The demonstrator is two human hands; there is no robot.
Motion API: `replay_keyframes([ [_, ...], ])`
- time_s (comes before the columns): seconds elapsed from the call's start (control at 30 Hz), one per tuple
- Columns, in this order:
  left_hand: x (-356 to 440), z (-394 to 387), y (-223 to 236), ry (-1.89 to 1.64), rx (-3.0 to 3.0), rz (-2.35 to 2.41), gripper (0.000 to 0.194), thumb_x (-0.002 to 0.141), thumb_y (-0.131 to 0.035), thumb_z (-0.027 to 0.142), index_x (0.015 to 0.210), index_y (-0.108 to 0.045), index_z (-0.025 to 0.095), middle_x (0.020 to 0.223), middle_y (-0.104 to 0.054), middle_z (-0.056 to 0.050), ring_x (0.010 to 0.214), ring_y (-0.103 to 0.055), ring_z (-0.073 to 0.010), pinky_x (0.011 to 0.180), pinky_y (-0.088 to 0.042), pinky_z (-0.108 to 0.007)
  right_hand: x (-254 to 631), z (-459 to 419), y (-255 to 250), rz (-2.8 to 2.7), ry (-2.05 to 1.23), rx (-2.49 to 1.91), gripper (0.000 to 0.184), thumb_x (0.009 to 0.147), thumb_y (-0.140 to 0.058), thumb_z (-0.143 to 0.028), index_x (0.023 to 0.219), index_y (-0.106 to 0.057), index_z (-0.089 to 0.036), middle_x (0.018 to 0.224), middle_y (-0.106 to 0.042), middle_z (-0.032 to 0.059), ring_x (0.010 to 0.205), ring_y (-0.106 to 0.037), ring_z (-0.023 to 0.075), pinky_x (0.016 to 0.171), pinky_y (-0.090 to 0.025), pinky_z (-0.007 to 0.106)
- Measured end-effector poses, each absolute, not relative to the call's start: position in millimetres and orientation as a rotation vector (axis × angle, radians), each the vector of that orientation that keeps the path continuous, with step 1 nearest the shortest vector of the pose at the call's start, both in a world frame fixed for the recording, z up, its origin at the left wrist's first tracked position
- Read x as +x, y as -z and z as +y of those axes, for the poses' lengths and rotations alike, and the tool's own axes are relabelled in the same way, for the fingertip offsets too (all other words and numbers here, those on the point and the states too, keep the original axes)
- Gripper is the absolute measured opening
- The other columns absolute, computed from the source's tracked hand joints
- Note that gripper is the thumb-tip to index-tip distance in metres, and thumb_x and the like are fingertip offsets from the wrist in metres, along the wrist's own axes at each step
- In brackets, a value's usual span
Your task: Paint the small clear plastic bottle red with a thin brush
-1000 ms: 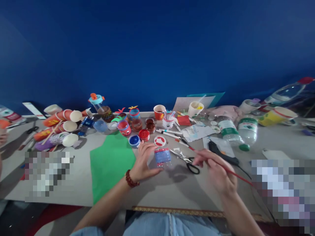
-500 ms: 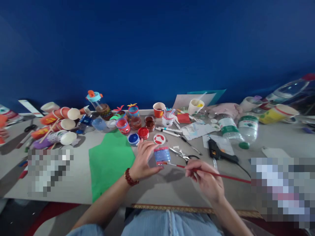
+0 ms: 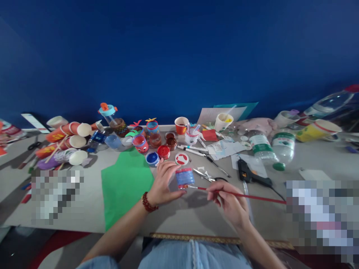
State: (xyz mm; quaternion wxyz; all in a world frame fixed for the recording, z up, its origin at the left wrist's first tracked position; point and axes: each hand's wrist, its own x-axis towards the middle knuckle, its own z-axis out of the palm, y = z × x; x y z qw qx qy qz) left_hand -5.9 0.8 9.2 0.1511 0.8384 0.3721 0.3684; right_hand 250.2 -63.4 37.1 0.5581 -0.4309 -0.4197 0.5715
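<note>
My left hand [image 3: 164, 183] grips a small clear plastic cup [image 3: 185, 177] between thumb and fingers, tilted on its side. Blue paint covers its middle, with red bands near both ends. In my right hand [image 3: 228, 200] is a long red-handled paintbrush [image 3: 246, 195], pinched close to its ferrule. The brush tip touches the cup's lower red band. Just beyond my left hand stand an open jar of blue paint [image 3: 152, 158] and an open jar of red paint [image 3: 163, 151]. A white lid with red smears [image 3: 181, 159] lies behind the cup.
Scissors [image 3: 209, 176] and paper scraps lie behind my right hand. A black glue gun [image 3: 249, 173] and plastic bottles [image 3: 259, 145] are to the right. Green paper [image 3: 123, 190] lies left, with paper cups [image 3: 77, 142] beyond. Painted cups [image 3: 140, 144] stand at the back.
My right hand and the paintbrush have shifted slightly left, the brush tip moving along the cup's lower red band. The left hand and cup stay nearly still.
</note>
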Motion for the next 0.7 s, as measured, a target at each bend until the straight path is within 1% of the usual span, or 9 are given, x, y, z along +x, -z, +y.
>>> replay_keyframes([
  [0.13, -7, 2, -7, -1.074, 2.405, 1.052, 0.076, 0.084, -0.070, 0.063, 0.144, -0.049, 0.021, 0.130, -0.064, -0.015, 0.126, -0.058, -0.0339, 0.123, -0.028, -0.061, 255, -62, -39, -0.951, -1.322, -1.030, 0.020, 0.075, -0.067, -0.027, 0.077, -0.084, -0.018, 0.060, -0.073, 0.0087, 0.050, -0.061, 0.0158, 0.043, -0.041, 0.021],
  [0.3, -6, 2, -6, -1.079, 2.388, 1.066, 0.077, 0.083, -0.070, 0.066, 0.143, -0.051, 0.021, 0.130, -0.065, -0.015, 0.124, -0.059, -0.0338, 0.122, -0.031, -0.061, 260, -62, -48, -0.873, -1.272, -1.052, 0.018, 0.070, -0.067, -0.025, 0.072, -0.084, -0.019, 0.057, -0.072, 0.0080, 0.048, -0.061, 0.0151, 0.040, -0.037, 0.019],
  [0.4, -6, 2, -6, -1.088, 2.390, 1.056, 0.076, 0.084, -0.069, 0.067, 0.143, -0.051, 0.021, 0.129, -0.065, -0.015, 0.124, -0.059, -0.0337, 0.121, -0.032, -0.061, 256, -62, -50, -0.855, -1.291, -1.031, 0.018, 0.071, -0.067, -0.025, 0.073, -0.083, -0.019, 0.057, -0.072, 0.0077, 0.047, -0.060, 0.0144, 0.040, -0.036, 0.020],
  [0.57, -5, 2, -8, -1.109, 2.388, 1.032, 0.074, 0.086, -0.067, 0.067, 0.142, -0.050, 0.021, 0.129, -0.063, -0.015, 0.124, -0.059, -0.0334, 0.120, -0.031, -0.062, 245, -62, -46, -0.907, -1.337, -1.026, 0.019, 0.074, -0.066, -0.027, 0.075, -0.083, -0.018, 0.058, -0.072, 0.0078, 0.048, -0.059, 0.0154, 0.043, -0.038, 0.022],
  [0.7, -5, 2, -9, -1.105, 2.394, 1.056, 0.074, 0.084, -0.069, 0.065, 0.141, -0.051, 0.022, 0.128, -0.065, -0.014, 0.123, -0.060, -0.0336, 0.121, -0.031, -0.061, 249, -61, -41, -0.912, -1.313, -1.050, 0.019, 0.073, -0.066, -0.027, 0.074, -0.083, -0.018, 0.058, -0.072, 0.0080, 0.049, -0.060, 0.0157, 0.043, -0.040, 0.022],
])
